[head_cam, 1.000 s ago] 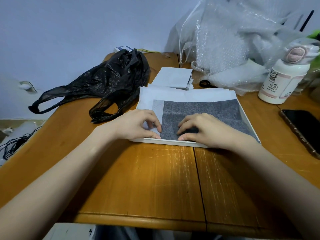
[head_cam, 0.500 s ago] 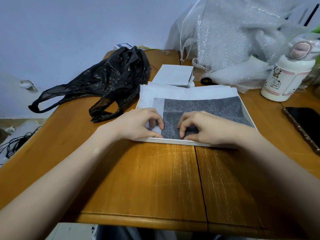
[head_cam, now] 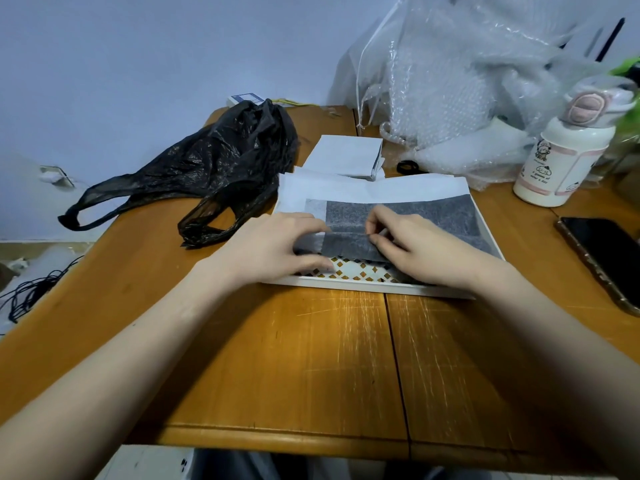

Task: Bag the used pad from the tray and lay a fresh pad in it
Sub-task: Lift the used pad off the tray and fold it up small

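A white tray point(head_cam: 349, 283) with a lattice floor lies mid-table. In it lies the used pad point(head_cam: 426, 216), grey in the middle with white borders. Its near edge is lifted off the tray floor, so the lattice shows below it. My left hand point(head_cam: 277, 247) holds that edge at its left part. My right hand point(head_cam: 412, 244) pinches the same edge a little to the right. A folded white fresh pad point(head_cam: 346, 155) lies just behind the tray. A crumpled black plastic bag point(head_cam: 221, 164) lies left of the tray.
Bubble wrap point(head_cam: 467, 81) is heaped at the back right. A white and pink bottle point(head_cam: 561, 157) stands right of the tray, and a dark phone point(head_cam: 606, 254) lies near the right edge. Black cables point(head_cam: 31, 289) hang off the table's left side.
Both hands have gripped the pad's near edge and peeled it up and back. The tray's lattice floor, covered before, now shows at the front.
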A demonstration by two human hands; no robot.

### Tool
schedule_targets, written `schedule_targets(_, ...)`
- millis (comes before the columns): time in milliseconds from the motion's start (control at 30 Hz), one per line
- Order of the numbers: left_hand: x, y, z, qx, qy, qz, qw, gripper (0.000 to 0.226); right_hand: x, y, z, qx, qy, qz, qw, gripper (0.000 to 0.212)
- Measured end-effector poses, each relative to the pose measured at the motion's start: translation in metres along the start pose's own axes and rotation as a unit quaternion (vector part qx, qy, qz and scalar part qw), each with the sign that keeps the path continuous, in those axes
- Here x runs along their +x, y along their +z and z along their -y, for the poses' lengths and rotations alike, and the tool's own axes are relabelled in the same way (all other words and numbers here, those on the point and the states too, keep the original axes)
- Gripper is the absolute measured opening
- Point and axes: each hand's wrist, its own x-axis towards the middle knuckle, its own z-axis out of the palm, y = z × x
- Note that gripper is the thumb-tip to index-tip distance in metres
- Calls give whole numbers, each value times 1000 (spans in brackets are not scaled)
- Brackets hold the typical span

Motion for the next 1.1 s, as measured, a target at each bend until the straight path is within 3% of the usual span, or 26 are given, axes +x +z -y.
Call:
schedule_targets(100,1,-5,2,16,5,-74,997,19,0,-4,3,-6,-5,-31,999,4)
schedule_targets(267,2,-19,-7,30,19,-142,989,17,-7,-10,9,-62,36,-9,997,47)
schedule_targets(367,5,-27,-15,-6,51,-209,977,17,-7,-12,6,-71,48,-45,995,24)
schedule_targets(433,6,-30,-20,-8,60,-263,963,29,-7,-17,6,-40,43,-86,995,7)
schedule_targets(567,11,-38,-24,15,16,-349,937,80,-12,-33,14,62,39,-147,986,8)
schedule_targets(667,14,-48,-26,-25,-42,-404,913,100,-19,-48,18,195,37,-179,964,13)
schedule_targets(767,15,-51,-29,-65,-89,-395,912,106,-25,-60,18,347,20,-211,914,24)
schedule_targets(867,15,-47,-33,-127,-130,-376,908,109,-30,-70,15,433,12,-249,866,20)
schedule_targets(1000,20,-43,-29,-315,-173,-301,883,110,-34,-79,8,522,11,-282,805,12)
schedule_targets(1100,24,-43,-25,-449,-137,-232,852,100,-35,-80,-1,546,27,-298,783,16)
